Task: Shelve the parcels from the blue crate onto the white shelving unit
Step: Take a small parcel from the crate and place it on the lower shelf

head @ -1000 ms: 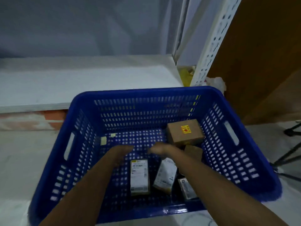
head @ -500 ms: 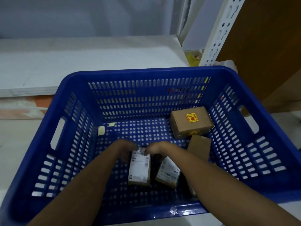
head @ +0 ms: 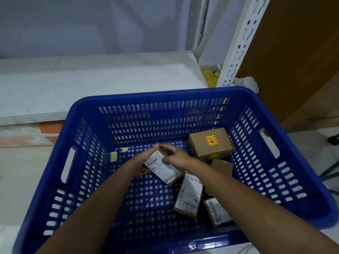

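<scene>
Lifted since half a sec ago: the labelled parcel [head: 162, 168] that lay flat on the crate floor is now tilted up off it, label facing the camera, near the crate's centre. Left hand [head: 142, 165] grasps its left edge and underside; right hand [head: 175, 156] pinches its top right side, so both hands are closed on this one parcel.

Blue crate [head: 80, 129] sits on the floor in front of the white shelf [head: 91, 83], whose upright [head: 242, 39] rises past the crate's far right corner.

Remaining inside: a brown box w/ a red-and-yellow sticker [head: 211, 143] at the far right corner, a small plain box [head: 222, 166] just in front of it, a second labelled parcel [head: 189, 196] right of centre, and a third [head: 217, 213] by the near right edge.

Handling, as a judgement: the held parcel looks like a small stiff carton, prob. light, one-hand weight. Glossy label may be slippery, so grip the bare cardboard side edges. Sticker on the brown box may be a fragile warning; text too small to read.
</scene>
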Action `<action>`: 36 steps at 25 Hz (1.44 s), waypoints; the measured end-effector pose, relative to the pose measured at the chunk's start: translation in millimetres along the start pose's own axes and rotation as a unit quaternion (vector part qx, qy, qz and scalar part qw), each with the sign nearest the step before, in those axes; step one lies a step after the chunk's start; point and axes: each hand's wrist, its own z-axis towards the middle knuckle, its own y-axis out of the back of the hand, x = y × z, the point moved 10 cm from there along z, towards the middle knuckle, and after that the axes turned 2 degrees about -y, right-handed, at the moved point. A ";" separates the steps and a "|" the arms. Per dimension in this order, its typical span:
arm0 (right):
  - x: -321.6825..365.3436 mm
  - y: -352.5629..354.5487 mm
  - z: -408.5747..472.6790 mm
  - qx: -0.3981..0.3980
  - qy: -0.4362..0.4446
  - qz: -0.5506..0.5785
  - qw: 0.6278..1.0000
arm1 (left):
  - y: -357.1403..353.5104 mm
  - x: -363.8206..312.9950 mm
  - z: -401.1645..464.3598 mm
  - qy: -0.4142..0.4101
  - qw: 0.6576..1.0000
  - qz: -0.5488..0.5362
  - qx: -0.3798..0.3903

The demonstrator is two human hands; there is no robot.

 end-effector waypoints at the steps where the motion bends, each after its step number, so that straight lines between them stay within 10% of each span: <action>1: 15.5 4.7 -11.3 -0.004 0.021 -0.021 1.000 | 2.1 -9.3 -11.2 0.000 1.000 -0.005 0.008; 8: 166.7 104.1 -135.8 -0.087 0.004 0.039 0.995 | 37.3 -147.3 -174.1 -0.047 0.993 -0.110 0.023; 12: 261.6 144.2 -237.2 0.016 -0.083 0.145 0.986 | 59.9 -261.5 -304.1 -0.093 0.980 -0.157 0.074; 26: 729.3 311.2 -580.9 0.130 0.119 0.106 0.979 | 60.7 -695.7 -790.9 -0.246 0.956 0.127 0.093; 36: 862.9 368.1 -692.5 0.130 0.326 0.396 0.849 | 94.6 -737.2 -901.3 -0.242 0.949 -0.169 0.113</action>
